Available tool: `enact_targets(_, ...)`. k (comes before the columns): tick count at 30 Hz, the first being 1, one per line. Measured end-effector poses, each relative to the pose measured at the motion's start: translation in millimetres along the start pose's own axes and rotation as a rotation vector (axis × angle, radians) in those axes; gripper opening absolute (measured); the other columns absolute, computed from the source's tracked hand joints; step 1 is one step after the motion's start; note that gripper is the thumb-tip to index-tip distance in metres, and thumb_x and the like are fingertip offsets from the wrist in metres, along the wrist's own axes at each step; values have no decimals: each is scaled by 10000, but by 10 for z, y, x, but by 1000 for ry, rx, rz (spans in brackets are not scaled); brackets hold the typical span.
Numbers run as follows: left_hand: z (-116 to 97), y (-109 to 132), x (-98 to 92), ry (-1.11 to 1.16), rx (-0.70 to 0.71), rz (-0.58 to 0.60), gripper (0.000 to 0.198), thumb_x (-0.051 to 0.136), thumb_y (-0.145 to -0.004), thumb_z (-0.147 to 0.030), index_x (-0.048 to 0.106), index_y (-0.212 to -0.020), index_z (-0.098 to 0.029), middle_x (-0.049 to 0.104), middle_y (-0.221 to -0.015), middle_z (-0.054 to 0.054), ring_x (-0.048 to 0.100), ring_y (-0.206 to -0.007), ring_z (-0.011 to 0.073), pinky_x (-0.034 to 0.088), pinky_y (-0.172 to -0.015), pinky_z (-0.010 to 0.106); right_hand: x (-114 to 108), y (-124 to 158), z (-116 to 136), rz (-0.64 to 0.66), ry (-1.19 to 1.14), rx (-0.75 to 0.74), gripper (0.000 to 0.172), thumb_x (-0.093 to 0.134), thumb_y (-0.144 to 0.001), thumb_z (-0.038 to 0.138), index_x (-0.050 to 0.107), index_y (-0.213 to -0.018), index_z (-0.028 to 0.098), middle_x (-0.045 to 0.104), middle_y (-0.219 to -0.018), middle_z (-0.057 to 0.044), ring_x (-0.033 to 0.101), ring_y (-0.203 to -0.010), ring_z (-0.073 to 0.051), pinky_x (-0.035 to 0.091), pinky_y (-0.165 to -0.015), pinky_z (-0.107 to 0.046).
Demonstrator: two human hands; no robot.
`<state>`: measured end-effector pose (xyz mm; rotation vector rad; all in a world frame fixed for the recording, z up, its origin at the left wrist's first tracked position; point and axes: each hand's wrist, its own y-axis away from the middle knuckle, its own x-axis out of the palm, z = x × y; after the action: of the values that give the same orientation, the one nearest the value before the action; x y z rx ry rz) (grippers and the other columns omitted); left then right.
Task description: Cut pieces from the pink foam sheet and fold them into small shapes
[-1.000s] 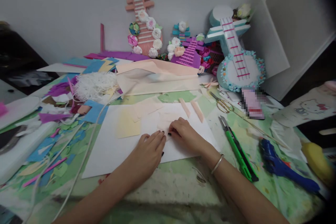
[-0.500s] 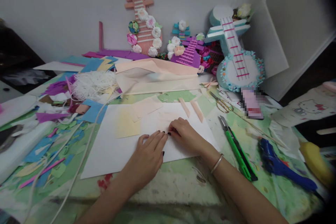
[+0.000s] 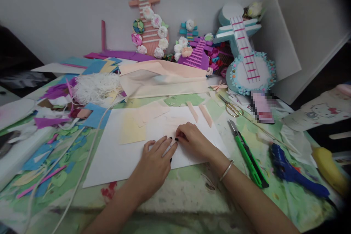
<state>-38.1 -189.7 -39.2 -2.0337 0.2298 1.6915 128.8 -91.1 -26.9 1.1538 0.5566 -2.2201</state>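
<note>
A large white sheet (image 3: pixel 109 166) lies before me on the table. My left hand (image 3: pixel 157 157) rests on it with fingers stretched out and slightly apart. Close beside it, my right hand (image 3: pixel 192 140) is closed, thumb and fingertips pinched together low on the sheet; what they hold, if anything, is hidden. A faint pale peach piece of paper (image 3: pixel 172 121) lies just beyond my fingertips. Farther left are a yellow paper square (image 3: pixel 133 131) and overlapping peach paper pieces (image 3: pixel 153 111). Two folded peach strips (image 3: pixel 205 116) lie near the sheet's upper right.
To the right lie a green utility knife (image 3: pixel 251 159), gold-handled scissors (image 3: pixel 233 109) and a blue glue gun (image 3: pixel 296 175). A white cord (image 3: pixel 90 150) and paper scraps (image 3: pixel 55 168) cover the left side. Decorated instrument-shaped crafts (image 3: pixel 251 69) stand at the back.
My left index finger has spread slightly away from the other fingers. The right hand has barely moved. The view has shifted a little.
</note>
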Motion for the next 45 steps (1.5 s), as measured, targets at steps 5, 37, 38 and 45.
enact_targets(5, -15, -1, 6, 47, -35, -11, 421, 366, -890, -126, 525, -1276, -185, 534, -1345, 87, 438, -1264, 246, 313, -965, 448, -50, -7, -1, 14, -18, 47, 90, 575, -815, 79, 563, -812, 168, 590, -768, -22, 478, -805, -166, 325, -721, -288)
enact_targets(37, -50, 8, 31, 53, -66, -16, 428, 428, -861, -148, 518, -1274, -214, 513, -1358, 104, 442, -1258, 269, 333, -971, 481, -71, 40, -57, -50, -131, 95, 98, 584, -721, 80, 585, -748, 174, 589, -735, -9, 496, -768, -155, 352, -700, -273)
enact_targets(38, -48, 9, 28, 58, -66, -15, 418, 424, -863, -145, 525, -1264, -211, 514, -1358, 105, 443, -1258, 267, 334, -974, 481, -67, 36, -47, -51, -123, 109, 107, 586, -715, 69, 584, -739, 173, 585, -723, -7, 494, -757, -153, 347, -693, -271)
enact_targets(45, -7, 30, -22, 95, -28, 13, 324, 399, -890, -137, 563, -1164, -187, 493, -1373, 115, 410, -1289, 268, 337, -985, 481, -93, 24, -33, -39, -141, 148, 191, 541, -676, -9, 585, -725, 170, 564, -698, 3, 491, -709, -139, 339, -658, -255)
